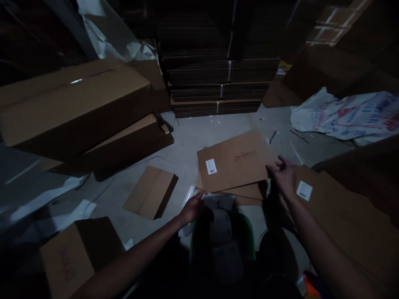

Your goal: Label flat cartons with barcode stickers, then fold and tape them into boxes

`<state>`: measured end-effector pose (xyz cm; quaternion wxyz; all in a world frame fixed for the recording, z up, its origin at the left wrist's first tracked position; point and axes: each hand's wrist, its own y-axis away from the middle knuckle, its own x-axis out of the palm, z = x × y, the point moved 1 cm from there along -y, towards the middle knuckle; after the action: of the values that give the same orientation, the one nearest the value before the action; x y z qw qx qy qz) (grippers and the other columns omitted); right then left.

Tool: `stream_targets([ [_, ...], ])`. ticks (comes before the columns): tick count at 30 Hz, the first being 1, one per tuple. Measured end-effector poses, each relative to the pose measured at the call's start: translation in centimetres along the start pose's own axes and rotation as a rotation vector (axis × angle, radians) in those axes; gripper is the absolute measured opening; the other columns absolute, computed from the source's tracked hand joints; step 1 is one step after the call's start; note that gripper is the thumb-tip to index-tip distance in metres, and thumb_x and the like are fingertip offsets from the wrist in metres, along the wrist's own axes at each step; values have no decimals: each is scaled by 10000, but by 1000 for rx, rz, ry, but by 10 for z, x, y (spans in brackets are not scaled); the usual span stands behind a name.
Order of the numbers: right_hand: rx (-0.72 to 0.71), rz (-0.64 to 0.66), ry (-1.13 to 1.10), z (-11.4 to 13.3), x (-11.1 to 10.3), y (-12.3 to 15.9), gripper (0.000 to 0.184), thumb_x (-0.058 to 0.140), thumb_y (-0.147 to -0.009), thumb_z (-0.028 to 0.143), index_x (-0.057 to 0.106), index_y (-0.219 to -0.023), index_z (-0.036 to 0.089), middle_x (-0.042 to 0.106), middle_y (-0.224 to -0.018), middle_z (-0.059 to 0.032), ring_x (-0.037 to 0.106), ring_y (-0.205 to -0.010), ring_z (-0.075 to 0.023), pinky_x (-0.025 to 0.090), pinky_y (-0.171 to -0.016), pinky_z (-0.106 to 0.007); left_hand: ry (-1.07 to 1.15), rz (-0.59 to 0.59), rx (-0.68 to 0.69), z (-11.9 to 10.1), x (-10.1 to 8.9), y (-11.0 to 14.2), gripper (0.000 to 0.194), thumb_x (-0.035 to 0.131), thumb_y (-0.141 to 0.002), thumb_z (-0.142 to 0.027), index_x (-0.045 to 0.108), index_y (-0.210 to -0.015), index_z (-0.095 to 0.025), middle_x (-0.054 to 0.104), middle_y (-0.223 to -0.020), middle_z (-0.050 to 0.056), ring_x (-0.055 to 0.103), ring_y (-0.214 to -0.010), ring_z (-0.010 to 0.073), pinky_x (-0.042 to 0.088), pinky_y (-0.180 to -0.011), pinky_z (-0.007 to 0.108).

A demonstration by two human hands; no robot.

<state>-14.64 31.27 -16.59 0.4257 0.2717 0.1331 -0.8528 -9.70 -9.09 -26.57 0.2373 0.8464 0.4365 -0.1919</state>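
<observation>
A flat piece of brown cardboard (229, 176) with "prime" handwritten on it and a white label (211, 166) is tilted in front of me. My left hand (191, 207) pinches its near left corner between thumb and fingers. At its right edge, my right hand (284, 174) grips the near corner with thumb and forefinger, the other fingers raised. More cardboard (249, 192) lies just beneath it on the floor. Between my legs stands a green-rimmed container (252, 232) with greyish strips over it, too dark to make out.
Large cartons (75, 95) and a small box (149, 191) are at the left, with a "prime" box (70, 261) nearer. Strapped cardboard stacks (199, 108) stand ahead. Labelled cardboard (339, 211) and a printed white sack (346, 114) lie right. Scraps litter the floor.
</observation>
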Motion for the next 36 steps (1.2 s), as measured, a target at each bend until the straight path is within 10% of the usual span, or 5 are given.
stream_targets([
  [6, 89, -182, -803, 52, -2, 23, 473, 851, -662, 408, 717, -1039, 157, 759, -1005, -53, 722, -901, -215, 599, -918, -434, 80, -141, 92, -26, -9, 12, 234, 658, -928, -328, 722, -750, -190, 568, -1526, 118, 559, -1374, 311, 452, -1136, 468],
  [11, -436, -481, -497, 111, -52, 45, 279, 730, -881, 348, 767, -1104, 185, 755, -1095, -60, 714, -1017, -232, 539, -1029, -451, 202, -209, 138, -66, -15, 39, 349, 544, -1022, -434, 752, -893, -186, 760, -1009, 98, 678, -1003, 248, 532, -939, 394],
  [20, -567, 842, -158, 66, 66, 122, 407, 679, -865, 248, 730, -1269, 244, 733, -1281, -107, 688, -1174, -271, 539, -1044, -456, 247, -189, 50, -80, -6, 47, 421, 563, -995, -507, 629, -758, -165, 621, -745, 29, 563, -711, 171, 487, -681, 283],
  [32, -380, 1010, -72, 85, 57, 134, 222, 689, -831, 243, 772, -1036, 224, 783, -968, -8, 702, -849, -175, 506, -766, -260, 393, -234, 116, -90, -19, 25, 518, 750, -878, -349, 590, -1345, -194, 703, -1175, 95, 667, -991, 214, 535, -821, 298],
  [36, -420, 935, 25, 93, 51, 138, 149, 627, -895, 264, 747, -967, 213, 757, -904, -11, 683, -826, -167, 478, -730, -254, 362, -238, 19, -101, -25, 11, 220, 684, -902, -366, 678, -853, -152, 646, -779, 1, 572, -733, 135, 436, -640, 229],
])
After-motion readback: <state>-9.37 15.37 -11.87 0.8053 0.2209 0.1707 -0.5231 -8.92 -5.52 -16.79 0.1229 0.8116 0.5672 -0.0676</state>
